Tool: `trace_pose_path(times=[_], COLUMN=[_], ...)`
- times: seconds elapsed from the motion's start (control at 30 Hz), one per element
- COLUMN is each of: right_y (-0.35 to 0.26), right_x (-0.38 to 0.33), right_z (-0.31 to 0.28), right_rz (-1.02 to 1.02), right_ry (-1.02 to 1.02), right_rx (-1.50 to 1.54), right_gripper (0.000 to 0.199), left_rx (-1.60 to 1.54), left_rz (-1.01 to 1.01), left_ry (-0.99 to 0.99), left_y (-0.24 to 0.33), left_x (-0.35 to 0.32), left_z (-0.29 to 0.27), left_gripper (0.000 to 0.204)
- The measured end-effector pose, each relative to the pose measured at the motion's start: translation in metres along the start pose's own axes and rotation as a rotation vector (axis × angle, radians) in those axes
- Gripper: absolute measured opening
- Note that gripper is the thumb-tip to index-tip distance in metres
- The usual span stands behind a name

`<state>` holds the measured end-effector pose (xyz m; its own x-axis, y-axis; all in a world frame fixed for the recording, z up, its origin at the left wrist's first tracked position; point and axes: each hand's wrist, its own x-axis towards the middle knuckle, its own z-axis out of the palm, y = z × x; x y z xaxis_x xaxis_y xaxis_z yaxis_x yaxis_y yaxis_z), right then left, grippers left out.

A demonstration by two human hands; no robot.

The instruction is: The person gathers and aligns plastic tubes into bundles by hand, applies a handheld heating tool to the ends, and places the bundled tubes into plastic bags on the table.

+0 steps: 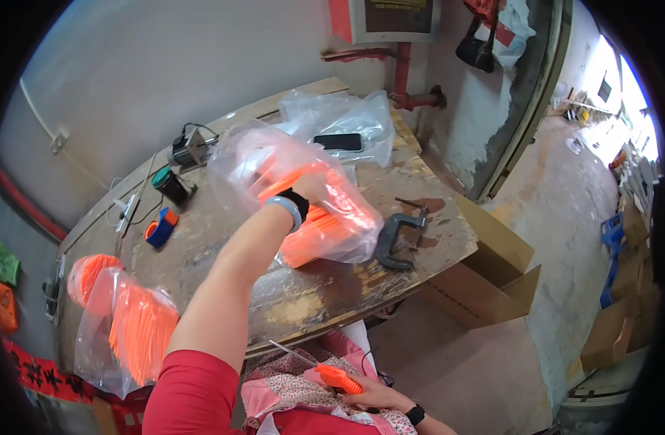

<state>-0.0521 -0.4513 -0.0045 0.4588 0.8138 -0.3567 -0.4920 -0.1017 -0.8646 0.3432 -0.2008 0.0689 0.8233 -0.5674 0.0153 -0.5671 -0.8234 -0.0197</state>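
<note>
My left hand reaches into a large clear plastic bag on the wooden table. Long, thin bright orange strips fill the bag, and the hand lies among them. Its fingers are hidden by the plastic and the strips. Low in front of my body, my right hand is closed around a tool with an orange handle and a thin metal shaft. The shaft points up and left toward the table edge. The exact kind of tool cannot be made out.
Another bag of orange strips hangs over the left table edge. A black G-clamp sits at the right edge. A phone, dark cup, blue-and-orange tape roll and small motor surround the work. An open cardboard box stands right.
</note>
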Motion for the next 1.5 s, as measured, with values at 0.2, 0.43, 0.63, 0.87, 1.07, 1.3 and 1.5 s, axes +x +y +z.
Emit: trace_pose_path(times=[0.2, 0.43, 0.63, 0.87, 1.07, 1.3, 1.5], right_y=[-0.003, -0.002, -0.002, 0.007, 0.007, -0.027, -0.066], right_x=[-0.003, -0.003, -0.018, -0.012, -0.029, -0.044, -0.088], right_z=[-0.01, -0.019, -0.021, -0.016, -0.004, 0.018, 0.037], right_rz=[-0.062, 0.069, 0.027, -0.156, -0.043, -0.181, -0.242], right_ry=[0.014, -0.036, 0.023, -0.011, 0.191, 0.298, 0.641], right_rx=[-0.19, -0.092, 0.008, 0.014, -0.036, -0.019, -0.255], right_gripper=[0.058, 0.061, 0.061, 0.062, 0.059, 0.05, 0.03], left_rx=[-0.044, 0.05, -0.048, 0.072, -0.329, -0.253, 0.124], left_rz=[-0.404, -0.519, -0.238, -0.173, 0.071, 0.183, 0.341], left_ry=[-0.016, 0.056, 0.173, 0.347, 0.618, 0.8, 0.832], left_y=[-0.01, -0.017, 0.047, 0.005, 0.061, 0.09, 0.088], left_x=[0.041, 0.026, -0.024, -0.003, -0.037, -0.144, -0.228], left_z=[0.046, 0.034, -0.03, -0.007, -0.094, -0.178, -0.192], left_gripper=[0.103, 0.095, 0.083, 0.07, 0.054, 0.053, 0.045])
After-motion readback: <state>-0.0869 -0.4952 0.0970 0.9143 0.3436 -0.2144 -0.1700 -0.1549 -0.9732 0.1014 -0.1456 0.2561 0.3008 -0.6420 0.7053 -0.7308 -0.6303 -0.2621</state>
